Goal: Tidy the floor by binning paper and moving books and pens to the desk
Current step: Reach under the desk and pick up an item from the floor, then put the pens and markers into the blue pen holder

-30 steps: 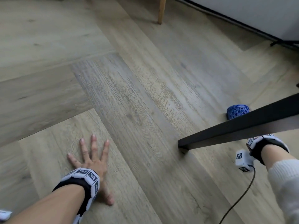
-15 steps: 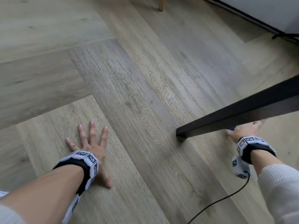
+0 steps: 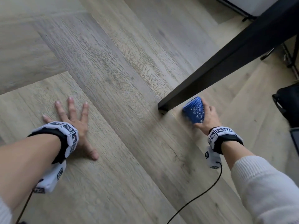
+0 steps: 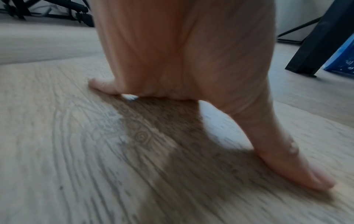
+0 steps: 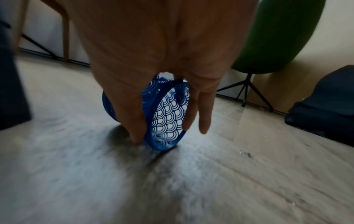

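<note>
A blue lattice cup point(image 3: 195, 110) with a scale pattern is tilted just right of the foot of a black desk leg point(image 3: 226, 62). My right hand point(image 3: 205, 115) grips it, thumb and fingers round its sides. In the right wrist view the blue cup point(image 5: 168, 115) shows its openwork base and hangs just above the floor. My left hand point(image 3: 71, 122) lies flat on the wood floor with fingers spread; the left wrist view shows the left hand point(image 4: 191, 75) pressed down, thumb stretched out. No paper, books or pens are in view.
The black desk leg slants up to the upper right. A dark bag point(image 3: 288, 104) sits at the right edge and a black stand point(image 3: 289, 59) behind it. A green chair point(image 5: 277, 34) on thin black legs stands beyond my right hand. A cable point(image 3: 202, 194) trails from my right wrist.
My right hand reached behind the desk leg, took hold of the blue cup and drew it back towards me, tilted. My left hand stayed flat on the floor.
</note>
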